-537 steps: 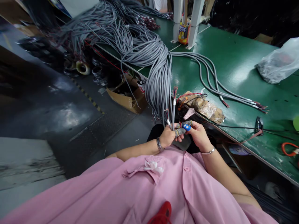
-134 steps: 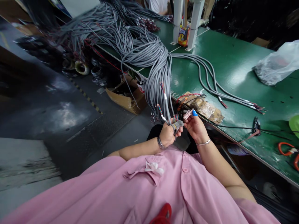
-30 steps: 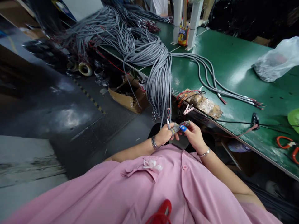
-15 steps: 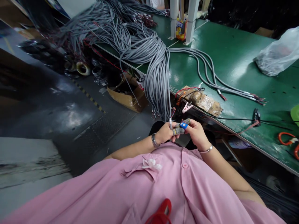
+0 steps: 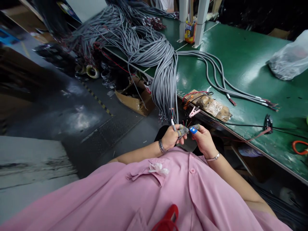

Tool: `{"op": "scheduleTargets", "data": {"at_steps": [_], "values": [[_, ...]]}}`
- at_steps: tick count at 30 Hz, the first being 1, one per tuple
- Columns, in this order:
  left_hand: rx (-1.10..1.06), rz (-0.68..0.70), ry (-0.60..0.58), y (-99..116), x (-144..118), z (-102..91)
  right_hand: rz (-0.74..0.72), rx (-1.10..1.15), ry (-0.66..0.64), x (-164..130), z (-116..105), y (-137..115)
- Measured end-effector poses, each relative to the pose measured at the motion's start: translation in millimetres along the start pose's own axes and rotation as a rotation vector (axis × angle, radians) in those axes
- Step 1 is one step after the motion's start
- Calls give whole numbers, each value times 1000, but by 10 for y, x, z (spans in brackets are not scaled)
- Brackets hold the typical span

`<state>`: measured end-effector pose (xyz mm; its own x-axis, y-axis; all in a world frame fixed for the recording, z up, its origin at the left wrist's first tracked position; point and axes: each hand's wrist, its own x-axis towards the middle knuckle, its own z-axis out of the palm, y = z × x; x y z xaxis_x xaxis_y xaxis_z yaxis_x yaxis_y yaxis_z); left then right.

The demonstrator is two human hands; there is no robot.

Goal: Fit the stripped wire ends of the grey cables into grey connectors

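My left hand [image 5: 172,137], with grey finger cots, grips the stripped ends of grey cables [image 5: 172,120] that hang down from a thick bundle of grey cables [image 5: 165,73] draped over the table edge. My right hand [image 5: 203,139], with a blue cot on the thumb, pinches the thin coloured wires [image 5: 185,123] fanning from a cable end between both hands. The hands are close together in front of my pink shirt.
The green table [image 5: 243,64] carries a few separate grey cables [image 5: 223,86], a taped brown block with a pink clip [image 5: 209,106], a plastic bag [image 5: 290,59] and an orange-handled tool [image 5: 299,147]. A cardboard box [image 5: 134,99] sits on the floor.
The hands have drawn slightly apart, and the coloured wires now fan out between them. The view has shifted a little.
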<state>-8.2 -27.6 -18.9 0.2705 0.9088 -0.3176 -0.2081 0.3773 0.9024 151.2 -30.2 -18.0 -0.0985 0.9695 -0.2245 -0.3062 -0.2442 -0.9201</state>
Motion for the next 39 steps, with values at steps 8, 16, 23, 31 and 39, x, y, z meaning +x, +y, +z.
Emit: {"op": "scheduleTargets", "data": {"at_steps": [8,16,23,31,39], "values": [[55,-5,19,36,8,4,9,-134,-43,51,29,-94],[164,5,11,13,-15,18,10,-263,-79,160,86,-114],[96,-32,62,43,-20,40,6,-213,25,122,99,-37],[97,-17,2,15,-36,23,-53,-30,132,91,195,107],[58,-25,-1,15,-74,-44,57,282,201,191,13,-29]]}}
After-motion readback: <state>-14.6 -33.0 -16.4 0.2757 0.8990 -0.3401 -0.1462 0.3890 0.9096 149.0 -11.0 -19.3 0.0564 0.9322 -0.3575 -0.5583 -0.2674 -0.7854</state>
